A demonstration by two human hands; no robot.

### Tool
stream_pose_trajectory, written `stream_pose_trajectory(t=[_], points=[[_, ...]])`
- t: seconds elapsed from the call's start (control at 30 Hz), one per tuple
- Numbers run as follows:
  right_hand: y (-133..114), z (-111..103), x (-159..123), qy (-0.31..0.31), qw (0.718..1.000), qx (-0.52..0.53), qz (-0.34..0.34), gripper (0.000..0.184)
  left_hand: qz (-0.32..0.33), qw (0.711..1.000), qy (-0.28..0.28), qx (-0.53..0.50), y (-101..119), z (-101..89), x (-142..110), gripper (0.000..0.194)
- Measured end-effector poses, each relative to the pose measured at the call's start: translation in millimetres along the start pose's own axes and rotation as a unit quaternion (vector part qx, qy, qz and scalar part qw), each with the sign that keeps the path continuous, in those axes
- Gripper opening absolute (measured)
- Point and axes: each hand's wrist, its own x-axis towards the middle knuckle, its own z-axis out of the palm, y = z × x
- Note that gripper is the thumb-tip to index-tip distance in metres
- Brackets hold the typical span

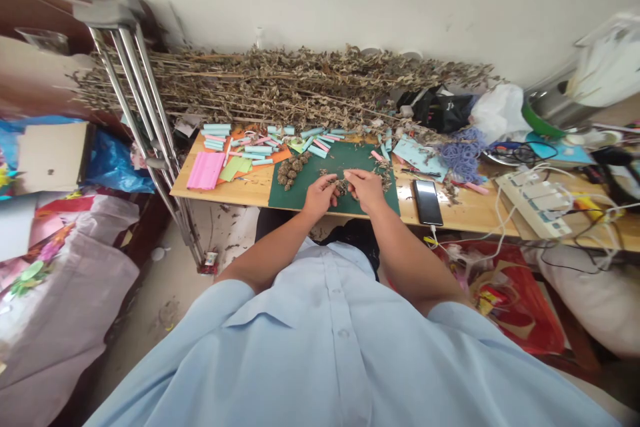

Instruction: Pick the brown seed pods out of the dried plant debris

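Wooden table [240, 191] stands against a pale wall [320, 0], with a green mat [287, 197] placed at its near edge. A long layer of dried stalks [280, 80] extends along the wall side of the work surface

Work position: a dried plant clump [343, 186] is located over the near part of the green mat, between the left hand [319, 197] and the right hand [366, 191]

Left hand: fingers curled inward, fingertips at the left side of the dried plant clump. Whether these fingers close on it cannot be told at this scale

Right hand: thumb and forefinger brought together in a pinch at the upper right side of the dried plant clump. The remaining fingers are bent beside it

Adjacent items, left: a pile of round dried clusters [293, 170] rests on the green mat, apart from the left hand. Beyond the mat's left edge lie a pink paper stack [206, 170] and light-blue paper rolls [263, 150]; some rolls also lie along the mat's far edge

Adjacent items, right: plant fragments [384, 180] lie beside the right hand. A phone [427, 202] with a connected cable lies beyond the mat, followed by purple cord [463, 153] and a power strip [535, 207]
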Motion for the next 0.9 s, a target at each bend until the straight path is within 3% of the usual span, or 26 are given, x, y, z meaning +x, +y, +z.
stream_pose_trajectory(t=[0.23,0.4,0.47,0.53,0.63,0.73,0.9], points=[[6.5,-0.1,-10.5,0.028,0.998,-0.032,-0.038,0.031,-0.013,1.0,0.002,0.005,1.4,1.4,2.8,0.029],[8.7,-6.3,-12.5,0.079,0.996,-0.028,-0.035,0.035,0.017,0.986,-0.039,0.164,19.1,-4.5,18.2,0.033],[8.9,-7.4,-12.2,0.09,0.995,-0.034,-0.04,0.036,0.062,0.951,-0.071,0.293,31.1,-8.7,25.5,0.033],[8.5,-7.2,-12.3,0.09,0.995,-0.033,-0.04,0.036,0.127,0.893,-0.106,0.418,42.3,-13.0,30.9,0.029],[7.6,-5.5,-13.1,0.083,0.995,-0.029,-0.039,0.035,0.197,0.831,-0.137,0.503,52.6,-18.4,34.3,0.026],[6.8,-3.8,-14.6,0.077,0.995,-0.038,-0.049,0.034,0.236,0.841,-0.133,0.468,54.0,-22.3,34.0,0.024],[4.6,0.1,-17.0,0.07,0.993,-0.064,-0.07,0.032,0.229,0.914,-0.077,0.326,51.0,-24.2,27.6,0.02]])
